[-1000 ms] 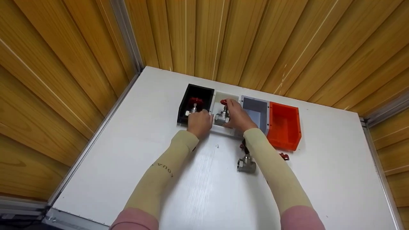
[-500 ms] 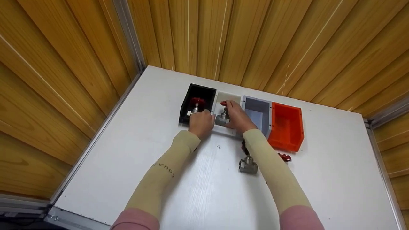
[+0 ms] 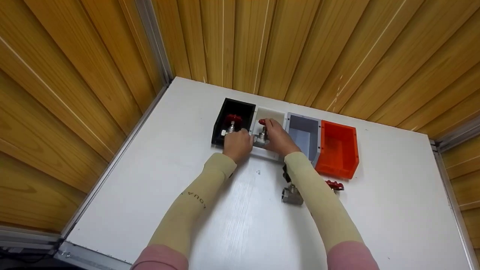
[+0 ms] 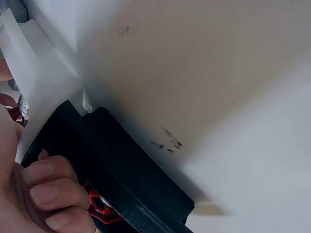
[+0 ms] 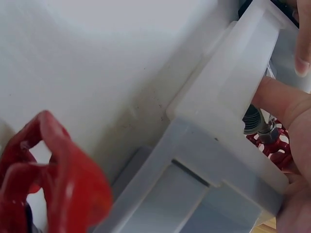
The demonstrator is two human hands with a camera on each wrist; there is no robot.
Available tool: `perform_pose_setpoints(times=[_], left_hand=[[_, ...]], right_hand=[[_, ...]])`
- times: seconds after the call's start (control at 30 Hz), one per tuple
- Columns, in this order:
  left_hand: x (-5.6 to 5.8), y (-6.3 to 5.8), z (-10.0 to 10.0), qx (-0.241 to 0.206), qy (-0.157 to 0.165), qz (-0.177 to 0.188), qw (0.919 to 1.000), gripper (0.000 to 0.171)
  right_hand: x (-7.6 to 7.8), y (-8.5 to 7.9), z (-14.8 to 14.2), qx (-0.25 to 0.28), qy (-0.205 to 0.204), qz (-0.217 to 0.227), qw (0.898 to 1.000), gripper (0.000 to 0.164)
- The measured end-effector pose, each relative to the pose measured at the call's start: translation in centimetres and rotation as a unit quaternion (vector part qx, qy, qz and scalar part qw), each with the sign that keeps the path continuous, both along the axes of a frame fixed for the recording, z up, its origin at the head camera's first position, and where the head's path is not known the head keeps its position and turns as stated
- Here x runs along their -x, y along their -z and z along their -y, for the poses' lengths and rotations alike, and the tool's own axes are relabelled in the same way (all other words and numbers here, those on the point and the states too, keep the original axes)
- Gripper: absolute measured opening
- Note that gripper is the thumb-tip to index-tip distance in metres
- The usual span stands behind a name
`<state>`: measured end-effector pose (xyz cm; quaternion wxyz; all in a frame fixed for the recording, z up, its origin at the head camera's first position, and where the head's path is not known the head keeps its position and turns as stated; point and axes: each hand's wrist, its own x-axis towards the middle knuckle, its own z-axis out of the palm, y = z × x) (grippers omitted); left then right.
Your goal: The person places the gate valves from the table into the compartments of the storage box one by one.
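My left hand (image 3: 238, 144) straddles the side wall between the black bin (image 3: 245, 104) and the white bin (image 3: 270, 113). Its fingers (image 4: 53, 189) curl inside the black bin, while the thumb (image 5: 302, 63) reaches into the white one. A steel valve with a red handwheel (image 3: 261, 138) is upright in the white bin, gripped by my right hand (image 3: 279, 138) with fingers at the wheel and thumb low by the body. Another red-wheeled valve (image 3: 231, 126) lies in the black bin, partly hidden behind my left hand.
Right of the white bin stand a grey bin (image 3: 303, 129) and an orange bin (image 3: 339, 150), side by side. On the white table (image 3: 240, 225), a steel valve (image 3: 291, 195) and a red handwheel (image 3: 335, 185) are partly covered by my right forearm. Wood-panelled walls (image 3: 300, 48) enclose the table.
The view has shifted a little, so the bins appear slightly further right. Both hands keep their places at the bins.
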<state>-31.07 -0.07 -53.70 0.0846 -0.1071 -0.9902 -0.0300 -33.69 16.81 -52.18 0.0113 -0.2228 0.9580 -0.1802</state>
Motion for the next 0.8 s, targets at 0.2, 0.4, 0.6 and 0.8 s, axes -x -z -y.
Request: perform_pose_setpoints(times=[0.2,0.4,0.6,0.8], left_hand=[[0.2,0.18,0.01,-0.011,-0.002,0.013,0.9999,0.044],[0.25,0.24,0.01,-0.017,-0.003,0.018,0.9997,0.044],[0.21,0.13,0.01,-0.01,-0.006,0.022,0.9997,0.045],[0.17,0.3,-0.02,-0.017,-0.002,0.01,0.9998,0.044]], right_hand=[[-0.12,-0.19,0.19,-0.004,0.005,0.009,1.0,0.082],[-0.18,-0.32,0.39,-0.006,0.012,0.021,1.0,0.085],[-0.21,-0.21,0.51,-0.009,0.01,0.012,1.0,0.085],[-0.23,-0.06,0.64,-0.034,0.004,-0.012,0.999,0.072]])
